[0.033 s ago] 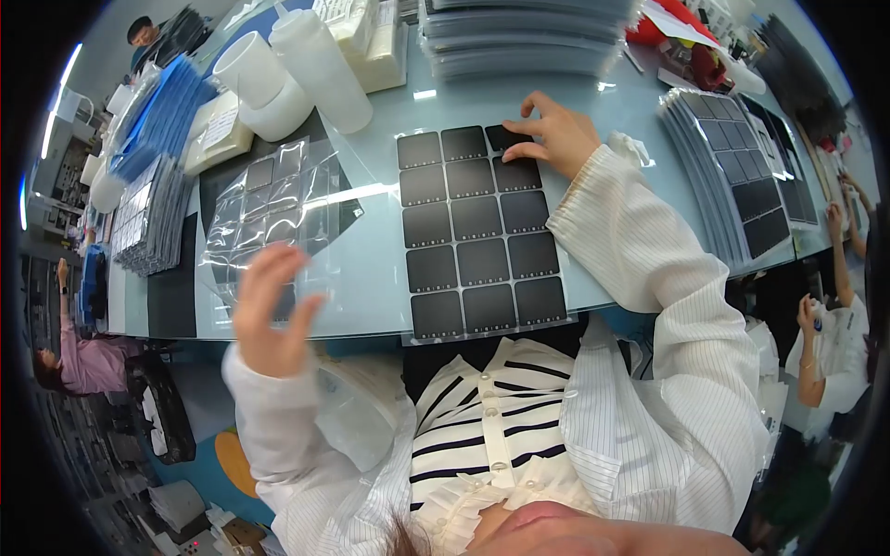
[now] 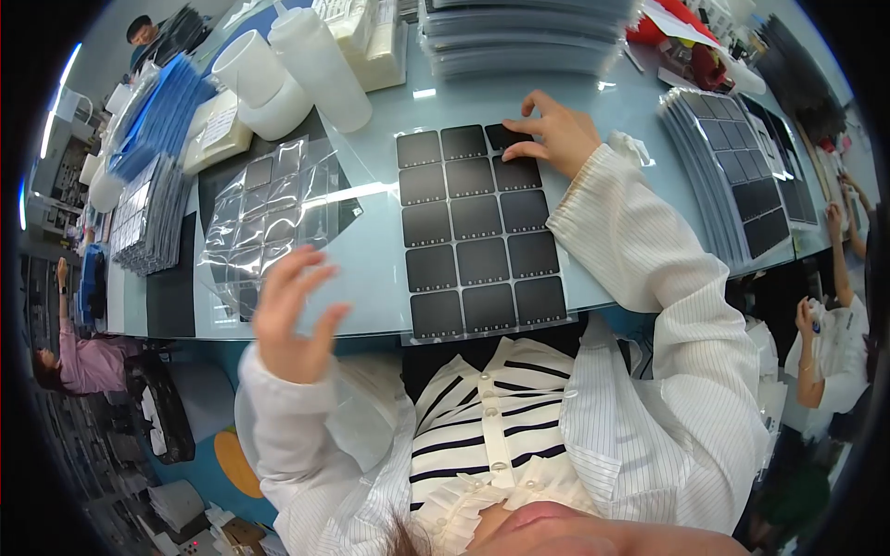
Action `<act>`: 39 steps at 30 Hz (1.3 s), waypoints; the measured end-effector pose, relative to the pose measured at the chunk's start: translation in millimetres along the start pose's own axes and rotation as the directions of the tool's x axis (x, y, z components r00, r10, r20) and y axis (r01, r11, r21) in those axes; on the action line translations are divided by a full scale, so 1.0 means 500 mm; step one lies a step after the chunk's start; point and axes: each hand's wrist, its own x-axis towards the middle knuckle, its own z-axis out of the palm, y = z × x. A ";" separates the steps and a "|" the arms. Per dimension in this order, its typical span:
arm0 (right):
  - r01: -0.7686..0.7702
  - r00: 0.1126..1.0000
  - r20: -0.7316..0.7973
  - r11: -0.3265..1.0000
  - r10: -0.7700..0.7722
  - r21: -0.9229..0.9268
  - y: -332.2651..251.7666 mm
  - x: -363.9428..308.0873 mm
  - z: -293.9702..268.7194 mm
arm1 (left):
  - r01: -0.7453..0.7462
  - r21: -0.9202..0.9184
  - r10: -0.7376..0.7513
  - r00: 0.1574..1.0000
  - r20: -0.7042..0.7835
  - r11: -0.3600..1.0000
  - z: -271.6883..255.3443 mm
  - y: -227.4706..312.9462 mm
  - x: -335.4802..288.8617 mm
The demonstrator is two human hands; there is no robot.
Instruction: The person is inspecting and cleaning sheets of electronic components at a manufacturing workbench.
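Note:
A sheet of dark square panels [image 2: 456, 218] with pale borders lies in front of me, set in several rows. My right hand [image 2: 559, 134] is at its top right corner, thumb and forefinger spread over the corner panel; any hold on it is not visible. My left hand [image 2: 295, 320], slightly blurred, hovers near the table's front edge with fingers apart and nothing visible in them. It is between the dark sheet and a clear plastic sheet with square pockets [image 2: 278, 204], which lies creased and shiny over a dark backing.
Stacks of panel sheets stand at left [image 2: 153, 218] and right [image 2: 728, 171], and a tall stack [image 2: 524, 42] at the back. A white squeeze bottle [image 2: 320, 69], a white cup [image 2: 250, 69] and wrapped packs [image 2: 218, 130] stand back left. Other people are at both sides.
My left hand has moved a little to the right, toward the dark sheet. My right hand and the sheets look unmoved.

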 end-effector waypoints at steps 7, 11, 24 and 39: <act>-0.054 0.998 0.020 0.998 0.055 -0.027 -0.018 0.005 0.007 | 0.083 -0.160 -0.083 0.997 0.005 0.984 0.147 0.003 0.005; -0.032 0.999 -0.001 0.998 0.032 -0.052 -0.013 0.003 0.007 | 0.071 -0.108 -0.067 0.997 0.037 0.992 0.173 -0.017 0.018; -0.120 0.961 -0.228 0.980 0.154 0.157 -0.014 -0.030 -0.030 | 0.076 -0.114 -0.071 0.996 0.051 0.991 0.178 -0.015 0.020; -0.811 0.580 0.814 -0.062 0.041 0.581 -0.285 -0.373 -0.015 | 0.147 -0.308 -0.133 0.989 0.069 0.940 0.188 -0.056 0.007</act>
